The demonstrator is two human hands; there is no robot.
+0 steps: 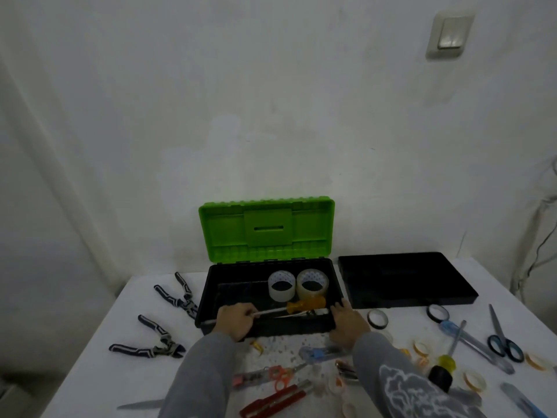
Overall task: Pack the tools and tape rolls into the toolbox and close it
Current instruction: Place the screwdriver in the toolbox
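Note:
The black toolbox (pixel 208 285) stands open at the table's back, its green lid (pixel 266 227) upright against the wall. Inside stand two clear tape rolls (pixel 281 286), (pixel 312 283). An orange-handled screwdriver (pixel 306 306) lies across the box's front part. My left hand (pixel 235 321) grips its metal shaft at the front left rim. My right hand (pixel 349 325) rests on the box's front right corner, fingers curled over the rim. Loose on the table are two dark pliers (pixel 177 297), (pixel 150 346), scissors (pixel 503 342), screwdrivers and small tape rolls (pixel 377 318).
A flat black tray (pixel 404 279) lies right of the toolbox. Red-handled cutters (pixel 271 402), orange scissors (pixel 278 375), a yellow-black screwdriver (pixel 443 366) and a blue-clear screwdriver (pixel 470 342) crowd the near table. A knife blade (pixel 138 405) lies at front left. A wall stands behind.

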